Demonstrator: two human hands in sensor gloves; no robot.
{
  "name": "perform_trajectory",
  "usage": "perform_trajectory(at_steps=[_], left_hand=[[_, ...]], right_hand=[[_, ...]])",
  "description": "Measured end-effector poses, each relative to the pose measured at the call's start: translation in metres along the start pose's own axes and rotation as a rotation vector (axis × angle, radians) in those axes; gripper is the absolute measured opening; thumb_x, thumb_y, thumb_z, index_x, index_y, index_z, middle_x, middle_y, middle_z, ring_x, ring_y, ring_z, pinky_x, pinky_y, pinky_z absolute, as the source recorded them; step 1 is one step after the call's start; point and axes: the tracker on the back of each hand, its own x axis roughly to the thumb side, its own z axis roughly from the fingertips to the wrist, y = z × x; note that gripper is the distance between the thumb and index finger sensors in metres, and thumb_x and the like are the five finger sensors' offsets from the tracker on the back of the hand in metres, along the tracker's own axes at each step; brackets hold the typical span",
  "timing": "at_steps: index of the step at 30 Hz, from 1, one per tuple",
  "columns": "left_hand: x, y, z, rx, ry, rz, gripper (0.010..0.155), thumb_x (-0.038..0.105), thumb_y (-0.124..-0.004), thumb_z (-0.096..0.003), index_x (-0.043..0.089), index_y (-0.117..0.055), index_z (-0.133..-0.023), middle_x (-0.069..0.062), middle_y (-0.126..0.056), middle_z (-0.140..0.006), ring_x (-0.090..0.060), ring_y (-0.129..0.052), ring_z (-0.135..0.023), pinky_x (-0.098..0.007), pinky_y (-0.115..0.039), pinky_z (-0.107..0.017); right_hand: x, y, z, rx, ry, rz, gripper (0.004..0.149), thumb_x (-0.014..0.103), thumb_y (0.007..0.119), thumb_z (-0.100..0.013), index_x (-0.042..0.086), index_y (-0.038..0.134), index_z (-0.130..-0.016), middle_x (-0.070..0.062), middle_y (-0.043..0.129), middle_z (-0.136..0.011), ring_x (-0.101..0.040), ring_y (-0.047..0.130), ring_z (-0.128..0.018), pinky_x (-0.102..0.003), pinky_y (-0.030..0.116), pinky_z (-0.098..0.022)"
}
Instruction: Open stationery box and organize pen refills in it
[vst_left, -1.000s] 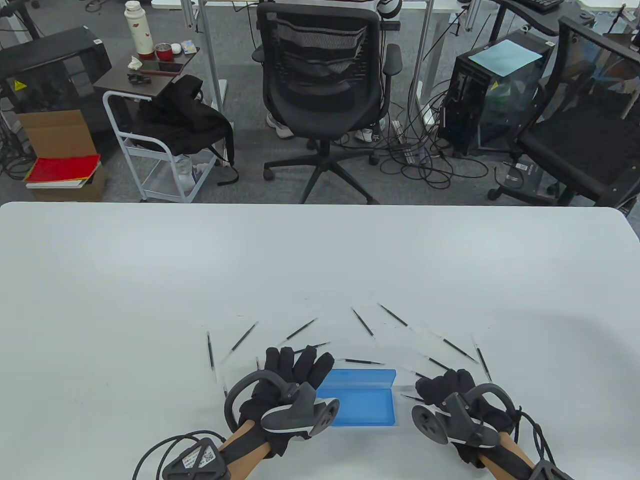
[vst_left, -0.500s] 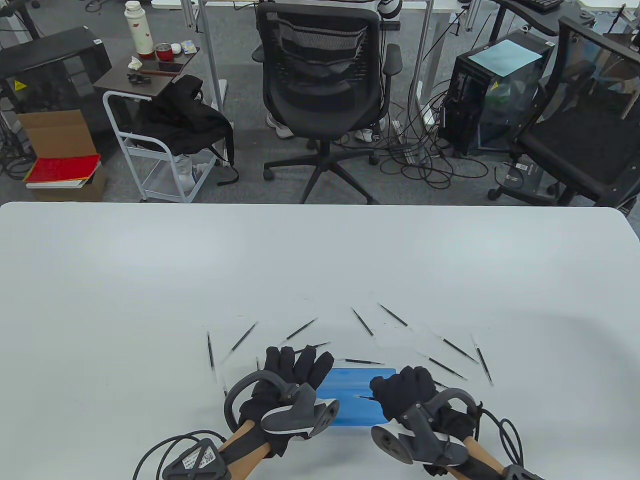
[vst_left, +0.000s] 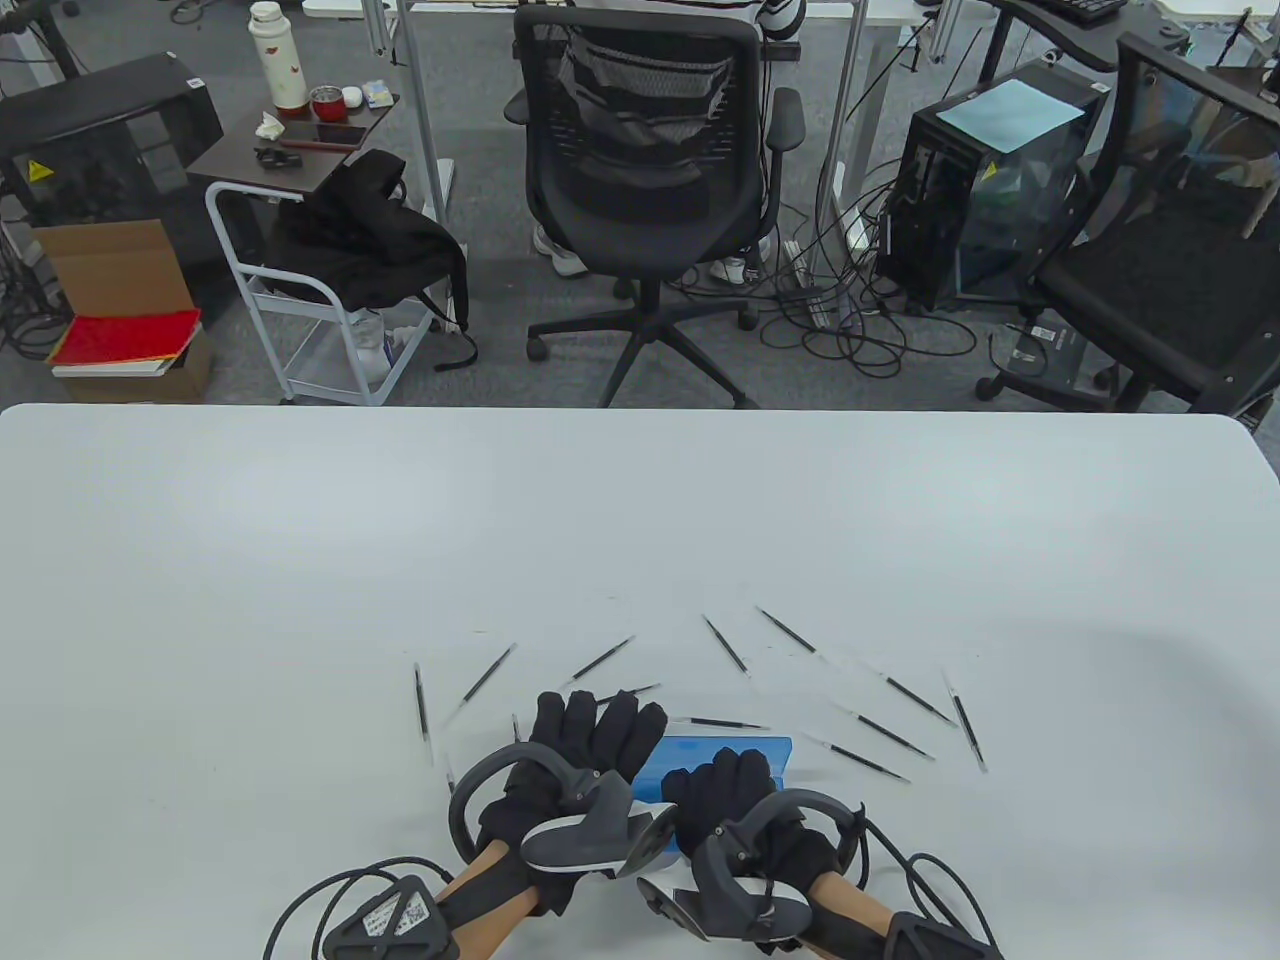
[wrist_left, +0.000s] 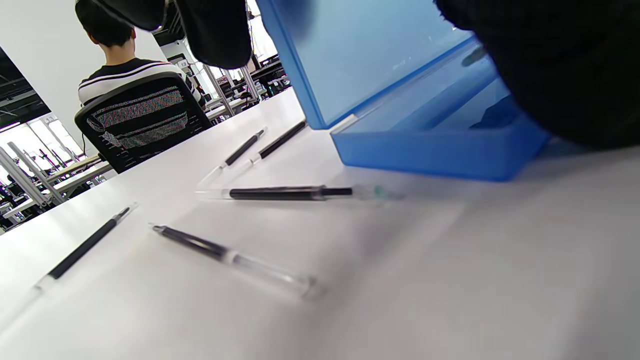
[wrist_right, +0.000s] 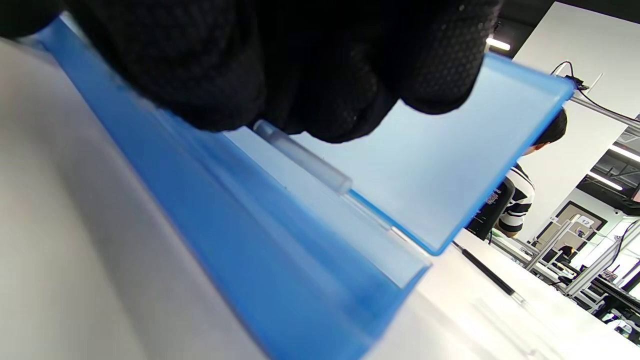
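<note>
Right hand (vst_left: 735, 790): grip pinches one pen refill (wrist_right: 300, 156) in curled fingertips, low over the tray of the open stationery box (vst_left: 730, 752). The refill's clear end points along the tray's length, just above its floor; whether it touches yet, cannot tell.

Left hand (vst_left: 590, 735): fingers fairly straight, resting against the raised lid at the box's left end, grasping nothing. Seems to prop the lid ajar.

Step in hand, by my reading: box is open and loading is under way. Refills already inside: hidden by the gloves, cannot tell.

Next move calls for laying the refill flat, parallel to the long wall, then letting go without rolling it. The lid leans only partly back over the tray, so clearance under it looks tight.

Outward from the grip: loose refills (vst_left: 868, 757) lie fanned on the desk (vst_left: 640, 520) beyond and to both sides of the box, apart from one another. One refill (wrist_left: 290, 192) lies just beside the left end wall, close under the left hand.

Further out, off the desk: an office chair (vst_left: 650, 170) with a seated person behind it; no obstruction to the work.
</note>
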Motion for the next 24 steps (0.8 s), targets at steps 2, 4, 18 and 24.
perform_trajectory(at_steps=[2,4,18,24], left_hand=[[0.0,0.0,0.0,-0.001,-0.002,0.004,0.134,0.076,-0.077,-0.0278,0.012,0.004,-0.112,-0.014,-0.018,-0.126,-0.049,-0.049,-0.113,-0.07,-0.043,-0.079],[0.0,0.0,0.0,-0.002,-0.002,0.005,0.134,0.076,-0.077,-0.0278,0.012,0.004,-0.112,-0.014,-0.019,-0.126,-0.049,-0.05,-0.112,-0.07,-0.044,-0.079],[0.0,-0.001,0.0,-0.009,-0.005,0.011,0.133,0.076,-0.077,-0.0285,0.012,0.005,-0.112,-0.014,-0.021,-0.126,-0.049,-0.053,-0.112,-0.07,-0.045,-0.079],[0.0,-0.002,-0.001,-0.013,-0.002,0.008,0.133,0.076,-0.076,-0.0283,0.012,0.005,-0.112,-0.014,-0.021,-0.125,-0.049,-0.053,-0.112,-0.07,-0.045,-0.079]], right_hand=[[0.0,0.002,0.0,-0.004,0.001,0.011,0.061,0.032,0.093,-0.042,0.016,0.074,-0.097,-0.001,0.1,-0.078,-0.029,0.101,-0.068,-0.054,0.083,-0.06],[0.001,0.003,0.001,-0.013,0.001,0.021,0.061,0.032,0.093,-0.042,0.016,0.073,-0.097,-0.001,0.1,-0.078,-0.029,0.101,-0.068,-0.053,0.083,-0.06],[-0.038,-0.035,0.027,-0.074,0.05,-0.09,0.059,0.032,0.092,-0.042,0.019,0.074,-0.097,0.0,0.101,-0.078,-0.027,0.101,-0.069,-0.052,0.083,-0.061],[-0.094,-0.044,0.037,-0.075,0.198,-0.123,0.059,0.031,0.092,-0.042,0.019,0.074,-0.097,0.0,0.101,-0.078,-0.028,0.1,-0.069,-0.053,0.082,-0.061]])
